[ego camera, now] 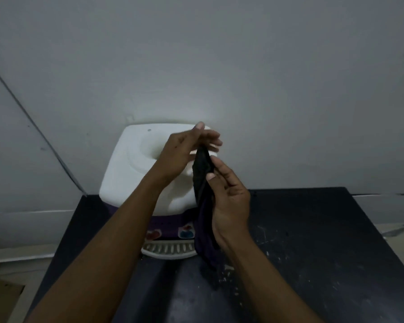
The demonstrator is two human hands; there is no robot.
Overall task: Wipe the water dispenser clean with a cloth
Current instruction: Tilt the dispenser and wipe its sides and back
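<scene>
A: Where is the cloth (202, 180)?

B: In the air above the white water dispenser (131, 169), which stands on the dark table (313, 229) against the wall. The cloth seems clear of the dispenser's top. The right hand (228, 199) has its thumb and fingers curled round the cloth's middle, and the tail hangs down in front of the drip tray (168, 250). The left hand (184, 152) meets the upper end with fairly straight fingers. They are blurred, so it's impossible to tell whether they pinch it.

A: So no wiping yet?

B: It looks that way. The person seems to be gathering or folding the cloth. It would be best bunched into a flat pad that fills one palm, with no loose tail to drag over the taps (186, 232) or the speckled table. Then the person should start on the top, working from the wall side forward and pressing evenly into the recess.
</scene>
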